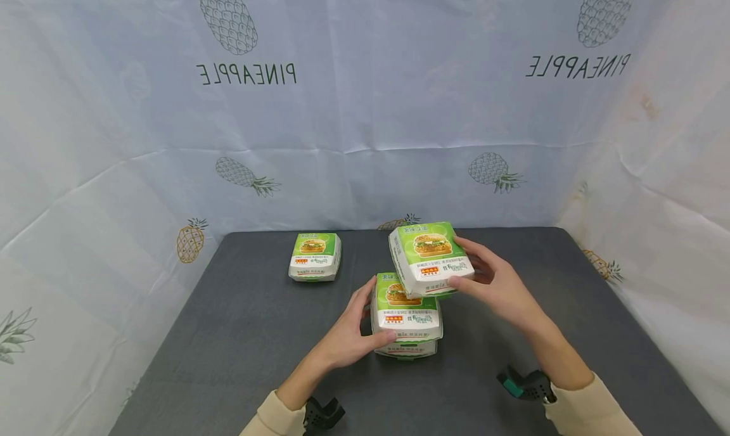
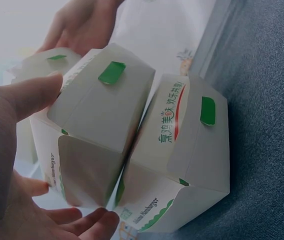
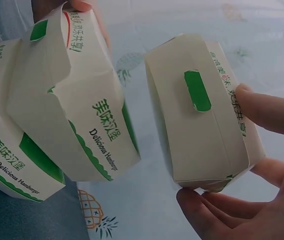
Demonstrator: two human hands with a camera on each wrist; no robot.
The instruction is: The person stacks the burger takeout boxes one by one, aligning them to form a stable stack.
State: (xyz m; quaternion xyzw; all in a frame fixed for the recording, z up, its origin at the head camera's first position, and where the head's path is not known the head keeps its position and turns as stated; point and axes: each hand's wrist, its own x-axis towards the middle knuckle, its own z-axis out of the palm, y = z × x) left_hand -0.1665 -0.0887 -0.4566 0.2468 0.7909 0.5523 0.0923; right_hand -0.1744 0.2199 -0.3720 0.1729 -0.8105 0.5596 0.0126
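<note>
My right hand holds a white-and-green burger box in the air, thumb at its front and fingers round the right side. The box is slightly tilted and overlaps the back of a two-box stack in the head view. In the right wrist view a gap shows between the raised box and the stack. My left hand grips the stack's upper burger box, thumb on the front and fingers along the left side. Beneath it, the lower burger box rests on the table.
Another burger box stands alone at the back left of the dark grey table. A white cloth printed with pineapples hangs behind the table and along both sides. Black wrist devices sit at both sleeves.
</note>
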